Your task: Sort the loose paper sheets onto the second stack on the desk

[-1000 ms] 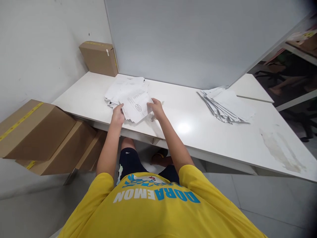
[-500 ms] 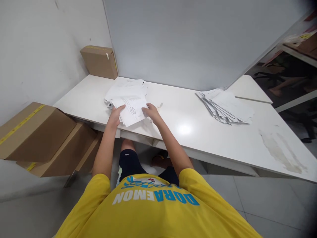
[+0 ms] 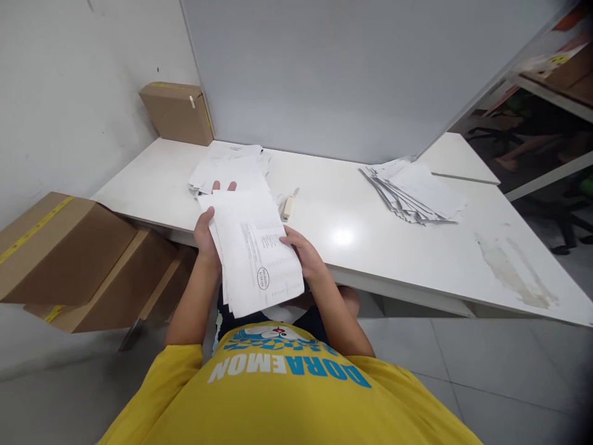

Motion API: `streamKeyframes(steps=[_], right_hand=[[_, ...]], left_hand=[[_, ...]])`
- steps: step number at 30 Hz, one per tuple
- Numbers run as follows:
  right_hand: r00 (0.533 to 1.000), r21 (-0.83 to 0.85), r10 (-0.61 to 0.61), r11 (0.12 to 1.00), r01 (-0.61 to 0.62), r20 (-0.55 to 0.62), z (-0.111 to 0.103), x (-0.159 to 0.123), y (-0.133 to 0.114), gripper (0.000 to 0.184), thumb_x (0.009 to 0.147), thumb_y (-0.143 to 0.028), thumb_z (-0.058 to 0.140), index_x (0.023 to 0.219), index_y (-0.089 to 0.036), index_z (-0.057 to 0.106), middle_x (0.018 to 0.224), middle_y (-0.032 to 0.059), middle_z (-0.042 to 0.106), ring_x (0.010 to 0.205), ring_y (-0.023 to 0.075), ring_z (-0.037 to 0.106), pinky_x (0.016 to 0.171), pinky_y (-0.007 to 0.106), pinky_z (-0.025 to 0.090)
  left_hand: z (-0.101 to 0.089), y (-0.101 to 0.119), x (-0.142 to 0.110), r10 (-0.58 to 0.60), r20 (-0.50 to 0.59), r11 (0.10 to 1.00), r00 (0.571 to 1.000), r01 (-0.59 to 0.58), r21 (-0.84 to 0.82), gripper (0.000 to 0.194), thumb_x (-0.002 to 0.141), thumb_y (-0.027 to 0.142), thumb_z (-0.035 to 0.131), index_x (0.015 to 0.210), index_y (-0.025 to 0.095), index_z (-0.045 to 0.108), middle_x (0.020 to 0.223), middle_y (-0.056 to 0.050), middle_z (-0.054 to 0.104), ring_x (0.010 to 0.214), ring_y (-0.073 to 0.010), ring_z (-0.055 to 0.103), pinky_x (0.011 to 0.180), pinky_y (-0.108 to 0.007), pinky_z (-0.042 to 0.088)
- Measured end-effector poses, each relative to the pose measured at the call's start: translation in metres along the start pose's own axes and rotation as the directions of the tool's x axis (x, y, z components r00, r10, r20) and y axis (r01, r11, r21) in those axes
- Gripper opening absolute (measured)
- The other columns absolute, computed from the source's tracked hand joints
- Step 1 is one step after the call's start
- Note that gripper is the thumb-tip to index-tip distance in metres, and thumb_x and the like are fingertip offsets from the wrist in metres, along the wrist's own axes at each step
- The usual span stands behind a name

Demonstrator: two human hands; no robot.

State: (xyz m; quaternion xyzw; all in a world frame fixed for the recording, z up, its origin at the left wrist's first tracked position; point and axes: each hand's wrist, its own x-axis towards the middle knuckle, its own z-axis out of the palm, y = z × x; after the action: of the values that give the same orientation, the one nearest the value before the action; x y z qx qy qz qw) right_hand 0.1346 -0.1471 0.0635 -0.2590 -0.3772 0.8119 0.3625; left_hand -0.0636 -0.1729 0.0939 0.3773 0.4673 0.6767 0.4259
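A few printed paper sheets (image 3: pixel 259 259) with an oval stamp are held up between my hands, over the table's front edge and my lap. My left hand (image 3: pixel 208 232) grips their left side, thumb at the edge and two fingertips showing past the far edge. My right hand (image 3: pixel 303 252) holds the right edge, thumb on top and the other fingers partly hidden. Behind the sheets lies a messy paper stack (image 3: pixel 231 164) on the table. A small cream-coloured object (image 3: pixel 288 209) rests just beyond my right hand; I cannot make out its kind.
A fanned paper pile (image 3: pixel 412 191) lies on the right of the white table (image 3: pixel 333 185). One cardboard box (image 3: pixel 178 114) stands in the back left corner. More cardboard boxes (image 3: pixel 69 247) are stacked left of the table. A grey partition (image 3: pixel 347 74) rises behind, and a stain (image 3: pixel 514 266) marks the right end.
My hands have drawn the sheets off the stack towards my body and raised them. The cream-coloured object now shows more fully. The view has shifted slightly.
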Motion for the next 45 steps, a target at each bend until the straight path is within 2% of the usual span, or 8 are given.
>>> streamKeyframes(steps=[8, 13, 27, 32, 36, 39, 43, 45], right_hand=[[0.980, 0.137, 0.154, 0.981, -0.136, -0.125, -0.010, -0.060, 0.019, 0.030, 0.074, -0.037, 0.070, 0.100, -0.022, 0.068, 0.098, 0.0062, 0.075, 0.095, 0.0272, 0.070, 0.075, 0.037, 0.057], [0.973, 0.112, 0.150, 0.985, -0.132, -0.176, -0.019, -0.089, 0.021, 0.036, 0.072, -0.036, 0.075, 0.105, -0.024, 0.067, 0.103, 0.0062, 0.074, 0.093, 0.0259, 0.070, 0.076, 0.038, 0.057], [0.923, 0.015, 0.007, 1.000, -0.002, -0.384, -0.021, -0.069, 0.005, 0.036, 0.071, -0.040, 0.080, 0.099, -0.022, 0.064, 0.098, 0.0077, 0.075, 0.091, 0.0271, 0.071, 0.079, 0.041, 0.059], [0.926, -0.032, -0.039, 0.999, 0.029, -0.375, -0.022, -0.059, 0.001, 0.043, 0.067, -0.041, 0.081, 0.102, -0.022, 0.065, 0.099, 0.0085, 0.074, 0.096, 0.0284, 0.070, 0.083, 0.044, 0.057], [0.898, -0.071, -0.086, 0.996, 0.061, -0.432, -0.026, -0.057, 0.000, 0.044, 0.064, -0.042, 0.083, 0.099, -0.022, 0.065, 0.098, 0.0078, 0.075, 0.096, 0.0280, 0.069, 0.084, 0.043, 0.057], [0.863, -0.106, -0.162, 0.986, 0.127, -0.479, -0.030, -0.056, 0.001, 0.044, 0.065, -0.043, 0.082, 0.100, -0.024, 0.065, 0.100, 0.0068, 0.075, 0.096, 0.0268, 0.070, 0.084, 0.042, 0.057], [0.796, -0.103, -0.230, 0.972, 0.209, -0.560, -0.038, -0.062, 0.012, 0.048, 0.066, -0.044, 0.081, 0.106, -0.022, 0.066, 0.106, 0.0072, 0.075, 0.097, 0.0265, 0.070, 0.082, 0.039, 0.057], [0.818, -0.076, -0.203, 0.978, 0.193, -0.539, -0.045, -0.071, 0.024, 0.048, 0.065, -0.044, 0.082, 0.105, -0.021, 0.068, 0.109, 0.0074, 0.075, 0.096, 0.0265, 0.070, 0.081, 0.037, 0.057]], left_hand=[[0.035, -0.014, -0.040, -0.098, 0.008, 0.995, 0.995, 0.098, 0.002, 0.066, 0.093, 0.071, 0.023, 0.114, 0.024, 0.064, 0.117, -0.011, 0.069, 0.127, -0.0315, 0.058, 0.099, -0.049, 0.052], [0.039, -0.025, -0.064, -0.184, 0.094, 0.981, 0.978, 0.188, -0.035, 0.068, 0.090, 0.075, 0.024, 0.104, 0.024, 0.067, 0.117, -0.011, 0.069, 0.128, -0.0339, 0.057, 0.100, -0.054, 0.052], [0.058, -0.039, -0.014, -0.346, 0.354, 0.923, 0.869, 0.384, -0.040, 0.052, 0.086, 0.069, 0.050, 0.090, 0.019, 0.064, 0.111, -0.013, 0.071, 0.110, -0.0362, 0.065, 0.089, -0.056, 0.054], [0.053, -0.049, 0.003, -0.326, 0.262, 0.942, 0.908, 0.334, 0.014, 0.054, 0.087, 0.066, 0.054, 0.114, 0.019, 0.062, 0.108, -0.013, 0.071, 0.111, -0.0350, 0.065, 0.093, -0.052, 0.053], [0.045, -0.044, -0.002, -0.348, 0.232, 0.934, 0.908, 0.357, 0.003, 0.059, 0.088, 0.070, 0.049, 0.113, 0.019, 0.064, 0.104, -0.013, 0.072, 0.117, -0.0385, 0.062, 0.096, -0.053, 0.052], [0.031, -0.040, -0.022, -0.414, 0.292, 0.906, 0.862, 0.420, 0.045, 0.056, 0.079, 0.066, 0.063, 0.107, 0.018, 0.069, 0.097, -0.012, 0.074, 0.117, -0.0416, 0.062, 0.096, -0.052, 0.052], [0.015, -0.046, -0.040, -0.566, 0.396, 0.824, 0.723, 0.500, 0.265, 0.057, 0.064, 0.053, 0.081, 0.107, 0.017, 0.071, 0.099, -0.011, 0.076, 0.106, -0.0387, 0.068, 0.088, -0.046, 0.055], [0.015, -0.053, -0.033, -0.606, 0.436, 0.796, 0.665, 0.496, 0.348, 0.059, 0.066, 0.052, 0.080, 0.112, 0.017, 0.070, 0.104, -0.011, 0.075, 0.102, -0.0354, 0.069, 0.085, -0.043, 0.055]])
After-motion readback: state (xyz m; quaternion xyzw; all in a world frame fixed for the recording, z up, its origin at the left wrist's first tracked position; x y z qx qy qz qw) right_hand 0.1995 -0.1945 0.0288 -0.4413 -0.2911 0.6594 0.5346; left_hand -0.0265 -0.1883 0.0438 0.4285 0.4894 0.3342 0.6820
